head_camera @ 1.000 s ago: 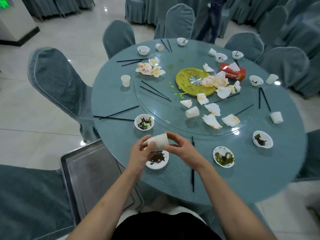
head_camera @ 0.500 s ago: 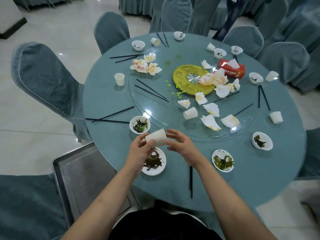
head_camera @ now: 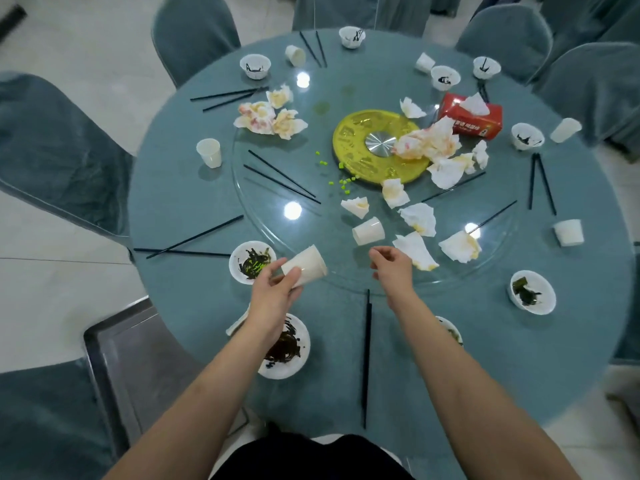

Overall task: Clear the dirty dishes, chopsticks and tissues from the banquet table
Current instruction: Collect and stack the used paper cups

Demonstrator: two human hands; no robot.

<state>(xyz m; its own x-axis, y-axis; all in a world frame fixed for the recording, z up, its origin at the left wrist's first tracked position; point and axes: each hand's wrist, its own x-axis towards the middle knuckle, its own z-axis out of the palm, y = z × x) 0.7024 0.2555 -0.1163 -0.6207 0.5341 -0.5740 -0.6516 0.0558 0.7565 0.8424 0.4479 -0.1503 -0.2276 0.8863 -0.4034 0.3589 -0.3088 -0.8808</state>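
My left hand [head_camera: 273, 297] grips a white paper cup [head_camera: 306, 265], tilted on its side above the round table's [head_camera: 194, 202] near edge. My right hand [head_camera: 391, 268] hovers with loosely curled fingers and holds nothing, just short of a toppled paper cup [head_camera: 368, 231] on the glass turntable [head_camera: 277, 216]. A dirty white bowl [head_camera: 287, 348] lies under my left wrist, another bowl [head_camera: 252, 261] to its left. Black chopsticks [head_camera: 366, 358] lie between my arms. Crumpled stained tissues [head_camera: 415, 251] are scattered on the turntable near my right hand.
A metal tray [head_camera: 138, 368] sits on the chair at lower left. More bowls [head_camera: 531, 292], cups [head_camera: 209, 152] and chopstick pairs [head_camera: 540, 180] ring the table. A red tissue box [head_camera: 471, 116] and a yellow centre disc [head_camera: 377, 147] sit further back. Covered chairs surround the table.
My right hand has let go of the paper cup and moved right and forward onto the turntable. My left hand keeps the cup alone. The view has shifted closer over the table.
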